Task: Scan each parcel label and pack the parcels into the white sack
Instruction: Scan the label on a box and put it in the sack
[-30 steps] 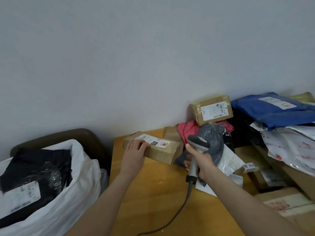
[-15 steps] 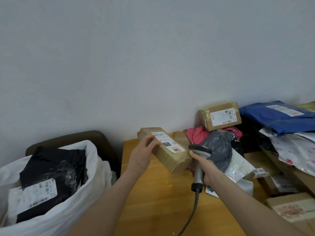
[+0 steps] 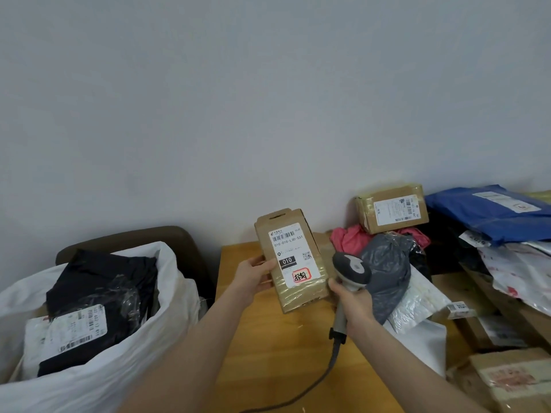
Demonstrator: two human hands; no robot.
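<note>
Over the table (image 3: 268, 353), left hand (image 3: 253, 275) grips the cardboard box (image 3: 298, 296), label (image 3: 290, 248) showing; right hand (image 3: 354, 305) at three o'clock clasps the barcode scanner (image 3: 351, 271). Crowded so close, it may misread. White sack (image 3: 143, 347) sits at nine.

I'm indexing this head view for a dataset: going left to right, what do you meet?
From the left: white sack → left hand → held cardboard parcel → barcode scanner → grey bag parcel → blue parcel.

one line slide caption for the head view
Left hand holds a labelled brown cardboard box up; right hand grips a grey corded handheld scanner beside it.
</note>
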